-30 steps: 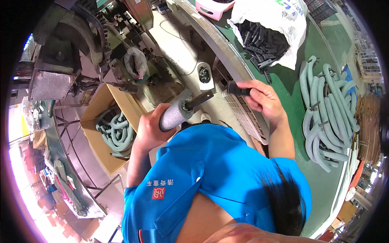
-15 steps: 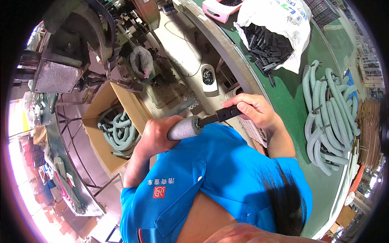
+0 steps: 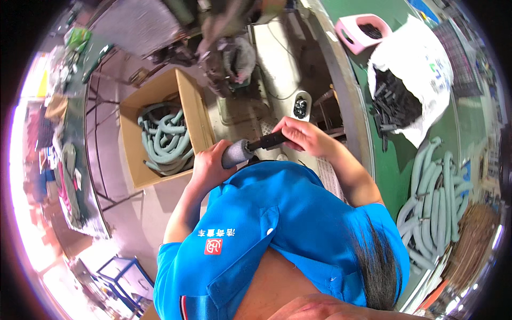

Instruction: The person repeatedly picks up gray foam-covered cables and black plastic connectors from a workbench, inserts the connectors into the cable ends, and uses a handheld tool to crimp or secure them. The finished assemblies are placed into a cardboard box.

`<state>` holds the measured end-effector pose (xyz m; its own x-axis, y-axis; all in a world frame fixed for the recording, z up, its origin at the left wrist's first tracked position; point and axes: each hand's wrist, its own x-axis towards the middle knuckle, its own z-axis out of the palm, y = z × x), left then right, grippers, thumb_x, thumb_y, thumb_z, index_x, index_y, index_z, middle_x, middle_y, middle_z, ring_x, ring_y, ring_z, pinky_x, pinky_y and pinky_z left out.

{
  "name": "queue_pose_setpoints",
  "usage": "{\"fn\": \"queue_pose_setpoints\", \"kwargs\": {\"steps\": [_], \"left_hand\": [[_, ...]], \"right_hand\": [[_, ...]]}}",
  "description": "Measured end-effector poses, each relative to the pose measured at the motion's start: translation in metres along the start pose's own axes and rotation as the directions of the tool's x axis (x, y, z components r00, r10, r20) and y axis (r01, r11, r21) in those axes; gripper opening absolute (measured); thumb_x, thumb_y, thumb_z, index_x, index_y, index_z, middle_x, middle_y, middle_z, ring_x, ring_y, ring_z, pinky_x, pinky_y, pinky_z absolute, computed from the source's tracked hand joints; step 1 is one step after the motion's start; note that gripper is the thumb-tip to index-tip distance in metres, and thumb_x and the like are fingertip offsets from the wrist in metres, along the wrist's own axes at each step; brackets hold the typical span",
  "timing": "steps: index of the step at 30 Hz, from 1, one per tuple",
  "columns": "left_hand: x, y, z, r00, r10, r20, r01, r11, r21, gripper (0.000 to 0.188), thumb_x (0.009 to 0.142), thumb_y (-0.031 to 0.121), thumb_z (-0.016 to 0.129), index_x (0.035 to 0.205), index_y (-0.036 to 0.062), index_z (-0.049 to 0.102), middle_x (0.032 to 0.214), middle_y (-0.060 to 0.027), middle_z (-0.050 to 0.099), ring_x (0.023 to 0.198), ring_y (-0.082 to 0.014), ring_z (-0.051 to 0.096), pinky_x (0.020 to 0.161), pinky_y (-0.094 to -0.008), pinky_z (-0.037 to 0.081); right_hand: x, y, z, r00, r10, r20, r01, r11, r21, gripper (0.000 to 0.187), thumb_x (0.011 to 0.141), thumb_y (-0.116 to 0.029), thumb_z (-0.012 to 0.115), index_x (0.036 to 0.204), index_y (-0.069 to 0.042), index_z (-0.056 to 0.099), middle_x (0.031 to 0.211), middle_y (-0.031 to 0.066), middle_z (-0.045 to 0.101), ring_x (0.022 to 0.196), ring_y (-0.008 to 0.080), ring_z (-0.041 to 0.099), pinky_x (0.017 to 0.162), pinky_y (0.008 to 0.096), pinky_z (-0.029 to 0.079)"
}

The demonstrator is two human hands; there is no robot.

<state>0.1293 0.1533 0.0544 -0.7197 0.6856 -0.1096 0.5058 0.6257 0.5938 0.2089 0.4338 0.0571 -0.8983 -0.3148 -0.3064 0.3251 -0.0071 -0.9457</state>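
Observation:
My left hand (image 3: 212, 161) is wrapped round a grey foam-covered tube (image 3: 236, 154) in front of my waist. A dark bar (image 3: 255, 144) sticks out of the tube's end toward the right. On that bar's outer end sits a black plastic piece (image 3: 273, 140), which my right hand (image 3: 302, 134) grips between thumb and fingers. The tube's other end is hidden by my left hand.
At left, an open cardboard box (image 3: 193, 106) holds bent grey-green foam tubes (image 3: 166, 140). On the green table (image 3: 385, 178) at right are a pink container (image 3: 349, 40), a white bag (image 3: 433, 69) of black plastic pieces (image 3: 396, 98) and more foam tubes (image 3: 434, 208). Machinery (image 3: 216, 61) stands ahead.
The whole view has turned, so box, bag and table have shifted in it. Both hands keep their grips; less of the bar shows between tube and black piece.

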Motion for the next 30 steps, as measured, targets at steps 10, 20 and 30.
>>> {"fn": "queue_pose_setpoints", "kwargs": {"steps": [10, 20, 30], "left_hand": [[-0.035, -0.075, -0.041, 0.953, -0.261, -0.152, 0.243, 0.962, -0.127, 0.037, 0.061, 0.011, 0.068, 0.096, 0.0063, 0.058, 0.080, -0.0174, 0.063, 0.077, -0.0365, 0.062, 0.069, -0.0399, 0.049], [-0.031, -0.119, -0.055, 0.956, -0.252, -0.151, 0.206, 0.941, -0.268, 0.041, 0.059, 0.007, 0.067, 0.098, 0.0061, 0.058, 0.083, -0.0162, 0.063, 0.077, -0.0343, 0.062, 0.071, -0.0368, 0.049], [-0.004, -0.128, -0.066, 0.979, -0.140, -0.146, 0.092, 0.951, -0.295, 0.042, 0.059, 0.006, 0.067, 0.100, 0.0068, 0.059, 0.083, -0.0154, 0.064, 0.078, -0.0341, 0.063, 0.070, -0.0369, 0.049]], "right_hand": [[0.277, 0.045, -0.074, 0.845, -0.439, -0.306, -0.097, 0.436, -0.895, 0.022, 0.089, -0.018, 0.048, 0.101, -0.006, 0.063, 0.095, 0.0193, 0.063, 0.092, 0.0355, 0.061, 0.079, 0.0459, 0.047], [0.330, 0.070, -0.073, 0.786, -0.326, -0.526, -0.305, 0.535, -0.788, 0.020, 0.086, -0.012, 0.053, 0.101, -0.004, 0.063, 0.095, 0.0168, 0.065, 0.089, 0.0307, 0.062, 0.076, 0.0408, 0.050], [0.327, 0.068, -0.070, 0.744, -0.360, -0.563, -0.306, 0.565, -0.766, 0.016, 0.086, -0.010, 0.056, 0.098, -0.002, 0.064, 0.092, 0.0150, 0.066, 0.083, 0.0261, 0.064, 0.071, 0.0365, 0.052]]}}
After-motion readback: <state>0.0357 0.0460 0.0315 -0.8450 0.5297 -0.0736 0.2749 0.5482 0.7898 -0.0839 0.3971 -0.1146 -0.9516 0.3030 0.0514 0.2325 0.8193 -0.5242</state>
